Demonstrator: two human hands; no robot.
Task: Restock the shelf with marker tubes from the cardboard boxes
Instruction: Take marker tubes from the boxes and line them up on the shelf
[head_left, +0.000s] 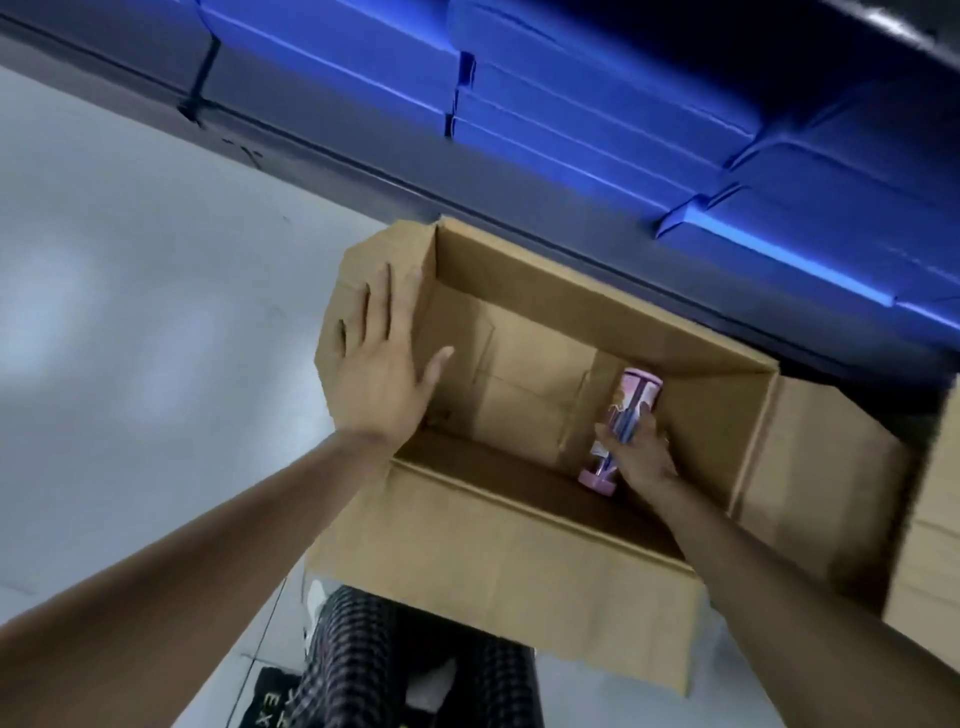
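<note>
Head view: one pink tube (626, 423) left in an open box (519, 566) on the floor (130, 312).
The right hand (641, 452) grips the tube deep inside the box at 3 o'clock, near the right wall; bare box bottom lies open toward 10 o'clock. The left hand (382, 364) lies flat, fingers straight, on the left flap, thumb over the edge. Blue packs (571, 88) fill the shelf at 12 o'clock.

Only two white letters, "E" and "X", read clearly, on a black item (270, 701) lying on the floor at seven o'clock. The pink marker tube's (631, 410) print is illegible.
</note>
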